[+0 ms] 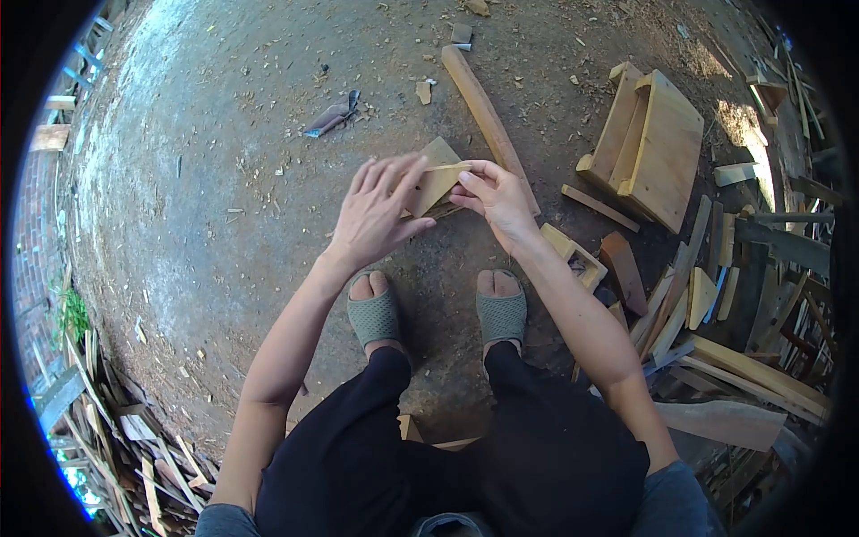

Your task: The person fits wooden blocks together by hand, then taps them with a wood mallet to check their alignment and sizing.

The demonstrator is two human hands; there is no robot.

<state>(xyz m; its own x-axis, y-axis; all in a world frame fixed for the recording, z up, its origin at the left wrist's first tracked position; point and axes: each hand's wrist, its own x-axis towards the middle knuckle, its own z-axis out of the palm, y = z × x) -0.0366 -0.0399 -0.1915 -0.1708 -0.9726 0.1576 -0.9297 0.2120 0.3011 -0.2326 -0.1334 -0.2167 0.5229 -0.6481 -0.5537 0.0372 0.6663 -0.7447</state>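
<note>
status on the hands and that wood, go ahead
Left hand and right hand both gripping flat tan wooden piece. Long wooden bar on dirt ground beyond hands.

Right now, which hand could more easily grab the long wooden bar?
Probably the right hand: the long wooden bar lies just beyond it; the left hand, also holding the wood piece, is farther.
</note>
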